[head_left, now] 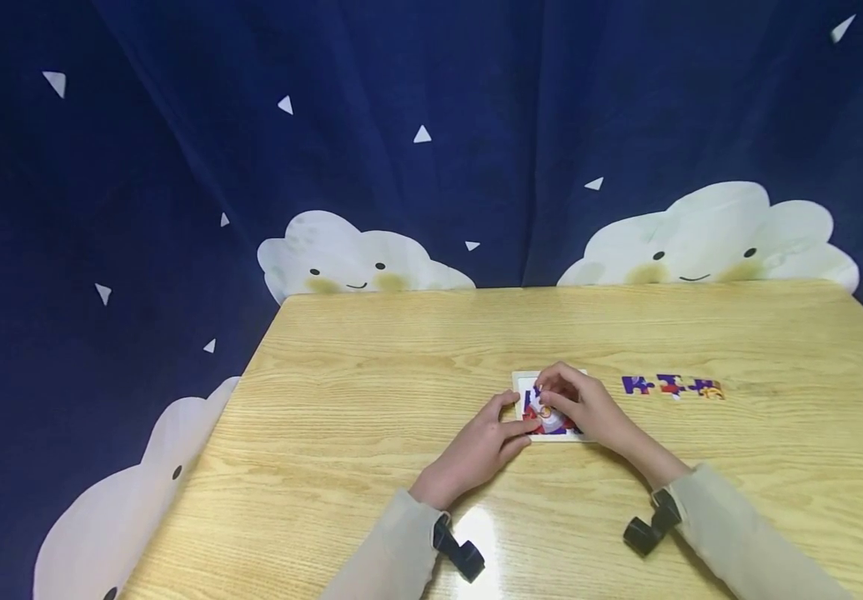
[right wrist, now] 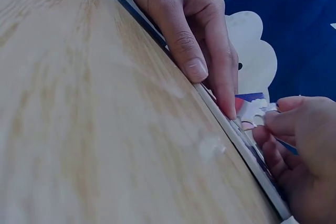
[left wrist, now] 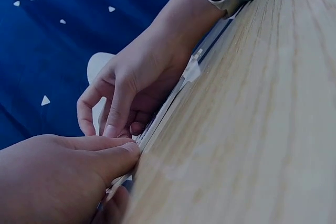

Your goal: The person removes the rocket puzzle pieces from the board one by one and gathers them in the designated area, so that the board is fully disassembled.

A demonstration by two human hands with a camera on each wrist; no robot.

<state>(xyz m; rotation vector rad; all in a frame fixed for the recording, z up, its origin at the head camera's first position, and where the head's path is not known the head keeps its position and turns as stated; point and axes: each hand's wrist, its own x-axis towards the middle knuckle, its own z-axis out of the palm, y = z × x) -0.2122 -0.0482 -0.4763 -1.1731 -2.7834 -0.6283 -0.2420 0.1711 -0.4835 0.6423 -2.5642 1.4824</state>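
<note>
A small jigsaw puzzle (head_left: 551, 423) in red, white and purple lies in a pale tray (head_left: 515, 382) on the table. My left hand (head_left: 479, 446) rests at the tray's near left corner, its fingers fairly straight. In the right wrist view, the left thumb (right wrist: 195, 69) lies along the tray's edge and a finger presses on the puzzle. Over the tray, my right hand (head_left: 581, 406) pinches a puzzle piece (right wrist: 258, 109) between thumb and index finger. That piece, white with some colour, is tilted above the puzzle and partly hidden by fingers.
Loose puzzle pieces (head_left: 669, 385) lie in a row right of the tray on the wooden table (head_left: 371, 358). Behind the table hangs a dark blue curtain (head_left: 371, 75) with clouds and white triangles. A black wrist camera (head_left: 649, 533) sits at each sleeve.
</note>
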